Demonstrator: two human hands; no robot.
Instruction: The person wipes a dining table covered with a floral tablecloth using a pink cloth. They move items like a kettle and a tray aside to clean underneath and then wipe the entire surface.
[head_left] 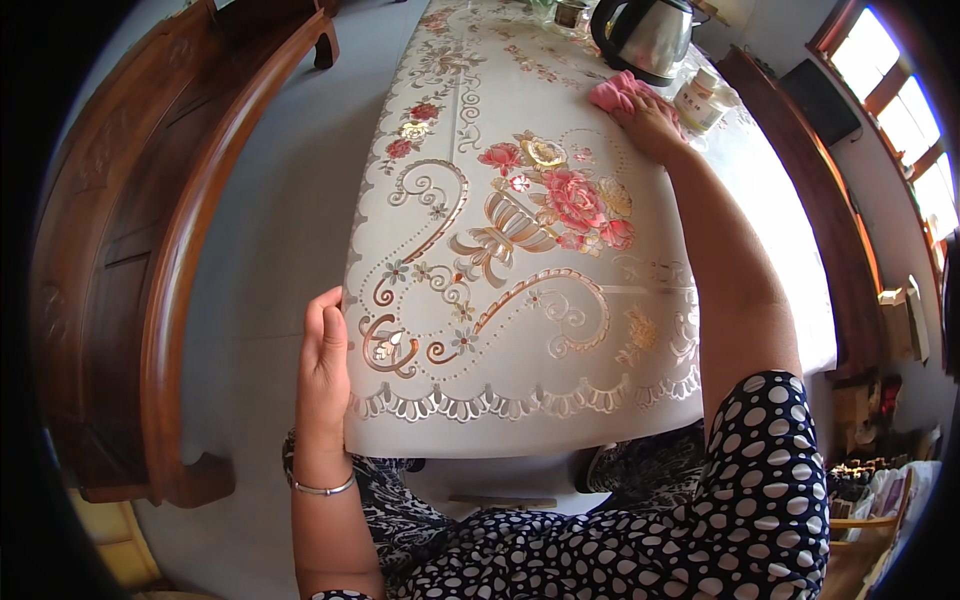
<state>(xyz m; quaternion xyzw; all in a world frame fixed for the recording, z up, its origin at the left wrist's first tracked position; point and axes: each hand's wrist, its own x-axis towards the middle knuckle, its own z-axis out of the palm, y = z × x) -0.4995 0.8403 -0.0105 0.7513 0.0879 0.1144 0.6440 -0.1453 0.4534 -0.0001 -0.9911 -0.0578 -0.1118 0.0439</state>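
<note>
A long table is covered by a glossy white tablecloth (540, 370) printed with red and pink flowers, an urn and silver scrolls. Toward the far right, my right hand (648, 125) presses down on a crumpled pink cloth (615, 92), fingers closed over it. That arm stretches forward across the table's right part. My left hand (327, 345) grips the left edge near the front corner, its thumb on the near side and some fingers hidden. A bracelet (325, 489) circles that wrist. Just right of the pink cloth stands a white bottle (700, 95) with a pale lid.
Behind the cloth stands a steel kettle (645, 40) with a black handle, and a glass jar (570, 15) is beside it. A carved wooden bench (190, 250) runs along the left, across a grey floor (270, 220). Windows (905, 100) and dark wooden furniture (800, 150) line the right.
</note>
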